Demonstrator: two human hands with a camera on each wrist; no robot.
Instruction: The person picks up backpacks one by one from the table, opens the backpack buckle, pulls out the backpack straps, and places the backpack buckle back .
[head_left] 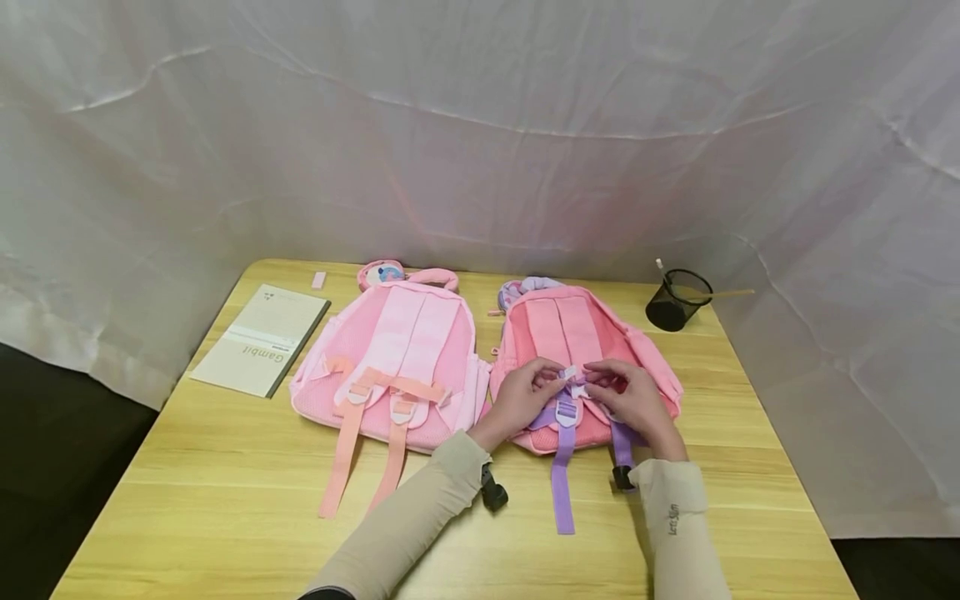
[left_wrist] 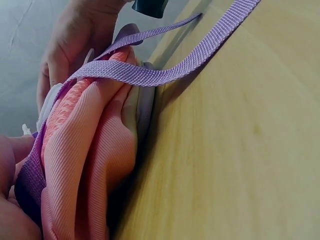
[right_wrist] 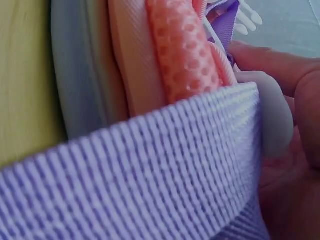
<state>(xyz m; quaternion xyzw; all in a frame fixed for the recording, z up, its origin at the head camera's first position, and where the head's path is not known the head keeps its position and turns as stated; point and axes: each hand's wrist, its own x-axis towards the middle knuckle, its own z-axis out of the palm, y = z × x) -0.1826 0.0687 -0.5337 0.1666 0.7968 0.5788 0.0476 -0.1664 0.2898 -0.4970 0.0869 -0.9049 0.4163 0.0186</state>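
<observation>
A coral-pink backpack (head_left: 552,329) lies with its strap side up at the right of the table. Over its lower back, my left hand (head_left: 523,398) pinches a small white plastic buckle (head_left: 570,372). Close beside it my right hand (head_left: 633,400) has its fingertips on a short purple strap (right_wrist: 226,22) by the buckle; its exact grip is partly hidden. White buckle prongs (right_wrist: 247,19) show near the right fingers in the right wrist view. Below hangs a purple shoulder strap (head_left: 564,479) threaded through a white adjuster (head_left: 567,411). In the left wrist view both hands flank the bag.
A light-pink backpack (head_left: 416,333) with orange straps (head_left: 345,458) lies directly left. Further left are a notebook (head_left: 258,337) and a pink eraser (head_left: 318,280). A black mesh pen cup (head_left: 670,310), tilted, holds pencils at the back right. Grey fabric (head_left: 480,133) surrounds the wooden table (head_left: 225,467).
</observation>
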